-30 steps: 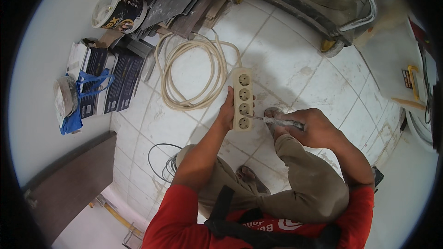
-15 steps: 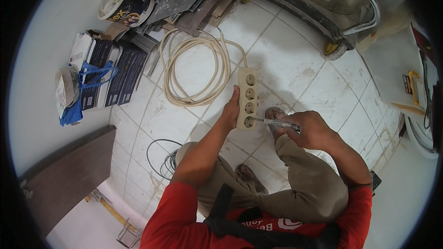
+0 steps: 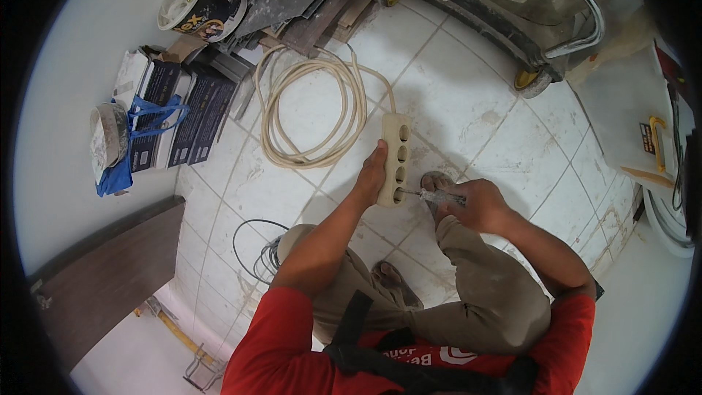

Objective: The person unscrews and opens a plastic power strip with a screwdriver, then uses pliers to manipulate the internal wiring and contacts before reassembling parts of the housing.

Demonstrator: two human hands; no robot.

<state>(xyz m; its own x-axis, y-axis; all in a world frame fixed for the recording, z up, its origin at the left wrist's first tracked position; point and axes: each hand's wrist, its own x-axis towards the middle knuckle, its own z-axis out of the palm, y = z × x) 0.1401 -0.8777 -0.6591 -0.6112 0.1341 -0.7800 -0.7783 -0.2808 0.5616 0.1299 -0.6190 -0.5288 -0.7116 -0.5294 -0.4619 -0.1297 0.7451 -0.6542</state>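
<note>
A cream power strip [image 3: 392,152] with several round sockets is tilted so its socket face turns to the right. My left hand [image 3: 372,173] grips its left edge near the lower end. In my right hand [image 3: 480,205] is a screwdriver [image 3: 437,195] with a dirty, partly clear handle, fingers closed round it. Its thin shaft points left, and the tip is at the lowest socket; how far in it reaches I cannot tell. From the strip's upper end runs a cream cable [image 3: 272,113], coiled in loops on the tiled floor.
Dark boxes [image 3: 208,113] with a blue bag [image 3: 117,175] stand at the left wall, below a bucket [image 3: 197,11] and stacked boards [image 3: 311,4]. A wheeled cart [image 3: 468,18] is at the upper right. Thin grey wire [image 3: 268,254] lies by my left knee.
The power strip has turned on its long axis, its sockets now facing more to the right. My right hand has shifted slightly, and the screwdriver lies more level.
</note>
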